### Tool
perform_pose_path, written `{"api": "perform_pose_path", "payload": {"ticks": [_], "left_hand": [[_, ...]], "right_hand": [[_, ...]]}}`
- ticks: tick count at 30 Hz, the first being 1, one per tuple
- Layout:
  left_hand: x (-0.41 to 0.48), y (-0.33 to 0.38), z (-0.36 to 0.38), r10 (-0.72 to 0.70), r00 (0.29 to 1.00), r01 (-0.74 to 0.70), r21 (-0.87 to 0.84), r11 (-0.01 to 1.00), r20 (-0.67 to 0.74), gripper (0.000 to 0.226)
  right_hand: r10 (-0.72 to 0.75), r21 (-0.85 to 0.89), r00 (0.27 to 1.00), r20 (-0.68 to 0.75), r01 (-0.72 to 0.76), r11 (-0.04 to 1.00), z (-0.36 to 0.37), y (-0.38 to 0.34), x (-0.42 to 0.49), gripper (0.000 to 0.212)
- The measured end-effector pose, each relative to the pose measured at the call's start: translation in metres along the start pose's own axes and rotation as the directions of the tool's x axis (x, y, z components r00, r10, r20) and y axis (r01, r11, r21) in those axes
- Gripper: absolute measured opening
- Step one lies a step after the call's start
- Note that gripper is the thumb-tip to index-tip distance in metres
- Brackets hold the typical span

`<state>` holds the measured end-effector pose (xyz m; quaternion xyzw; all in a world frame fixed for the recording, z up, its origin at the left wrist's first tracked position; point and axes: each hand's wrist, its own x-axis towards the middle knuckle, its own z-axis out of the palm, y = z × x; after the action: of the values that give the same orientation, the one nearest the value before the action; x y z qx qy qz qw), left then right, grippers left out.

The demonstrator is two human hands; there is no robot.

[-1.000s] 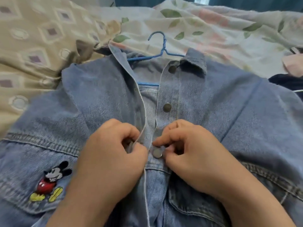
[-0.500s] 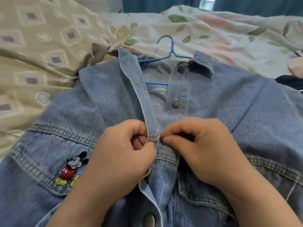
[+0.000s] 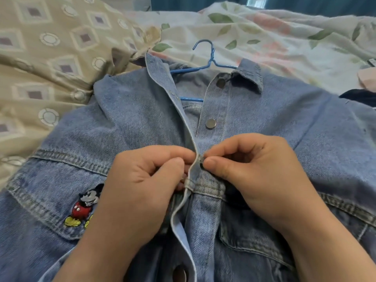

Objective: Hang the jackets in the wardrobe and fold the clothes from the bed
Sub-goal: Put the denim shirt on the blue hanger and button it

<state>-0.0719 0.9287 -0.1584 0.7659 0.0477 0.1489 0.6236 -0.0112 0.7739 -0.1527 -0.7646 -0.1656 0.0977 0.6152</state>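
- The denim jacket lies across the bed, filling mid-frame, on a blue hanger whose hook shows at upper centre.
- Left hand pinches the left placket edge.
- Right hand pinches the right placket at a button, touching the left edge.

Since before, left hand has drawn placket edge over button, right hand pinching closer

A beige diamond-patterned cover is lying rumpled along the left edge of the bed; a leaf-printed sheet is spreading across its far edge, and daylight is showing between teal curtains.
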Motion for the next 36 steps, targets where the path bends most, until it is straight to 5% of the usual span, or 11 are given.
{"api": "perform_pose_path", "payload": {"ticks": [9, 14, 18, 22, 28, 36], "left_hand": [[0.004, -0.005, 0.001, 0.175, 0.981, -0.186, 0.175, 0.967, 0.079, 0.013], [0.003, -0.004, 0.003, 0.205, 0.978, -0.208, 0.226, 0.952, 0.038, 0.016], [0.000, -0.002, 0.005, 0.223, 0.974, -0.222, 0.326, 0.919, 0.035, 0.014], [-0.001, -0.004, 0.007, 0.166, 0.986, -0.154, 0.262, 0.953, -0.026, 0.015], [-0.001, -0.002, 0.008, -0.025, 0.998, 0.030, 0.110, 0.993, -0.051, 0.025], [0.002, -0.005, 0.012, -0.138, 0.987, 0.148, 0.146, 0.978, -0.079, 0.028]], "right_hand": [[0.079, 0.186, 0.995, 0.061, -0.089, 0.979, 0.002, -0.004, 0.000, 0.022], [-0.019, 0.122, 0.997, 0.077, 0.010, 0.992, -0.001, -0.003, -0.002, 0.007], [0.048, 0.097, 0.987, 0.154, -0.064, 0.993, 0.002, -0.002, -0.002, 0.026], [0.074, 0.164, 0.992, 0.100, -0.090, 0.982, 0.004, 0.001, 0.000, 0.011], [0.093, 0.228, 0.993, 0.065, -0.106, 0.968, 0.007, 0.004, 0.002, 0.016], [0.108, 0.243, 0.994, 0.030, -0.112, 0.963, 0.014, 0.009, 0.003, 0.016]]}}
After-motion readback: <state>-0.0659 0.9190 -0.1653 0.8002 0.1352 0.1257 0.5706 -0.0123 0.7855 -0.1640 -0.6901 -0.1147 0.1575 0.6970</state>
